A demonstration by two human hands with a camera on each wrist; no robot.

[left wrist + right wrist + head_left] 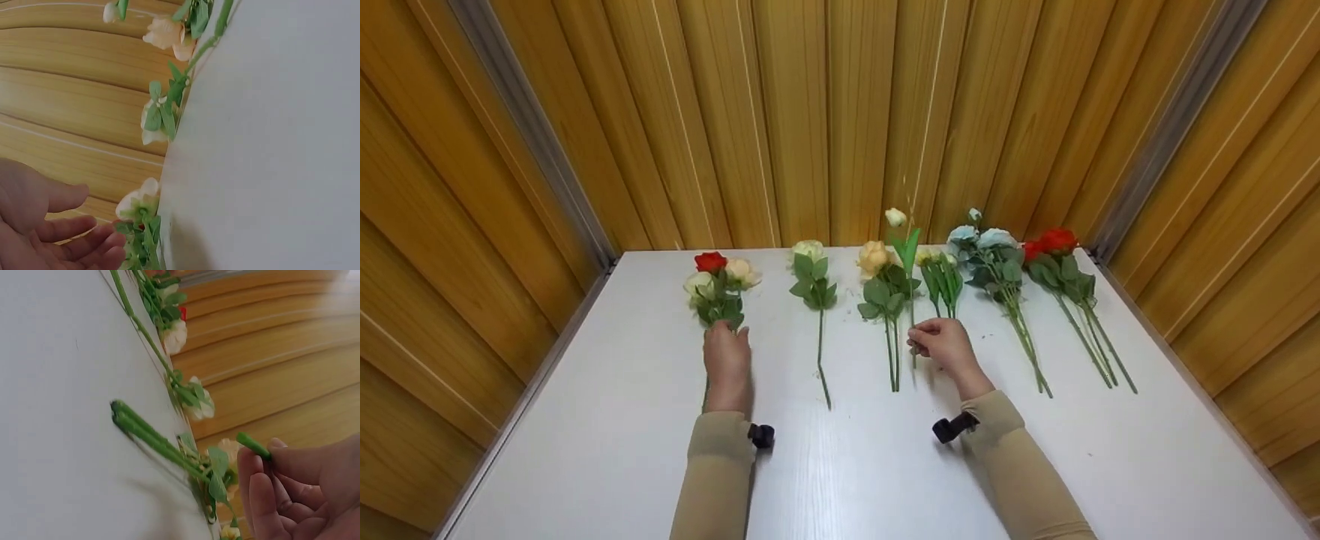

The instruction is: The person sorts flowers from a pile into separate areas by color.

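My right hand (945, 346) pinches the green stem (254, 445) of a white tulip (895, 217) between thumb and fingers. The tulip stands upright above the table, its bloom and leaves pointing to the back wall. My left hand (727, 365) is at the stems of a group with a red rose (710, 262), a pale green rose (700, 284) and a peach rose (741, 273). In the left wrist view its fingers (76, 229) are loosely bent and its thumb stands apart, with nothing between them. The hand hides most of that group's stems.
Along the white table's (840, 472) back edge lie a single pale green rose (808, 250), peach roses (874, 259), more tulips (937, 281), light blue roses (996, 238) and red roses (1057, 241). Wood-patterned walls (795, 112) stand behind and at both sides.
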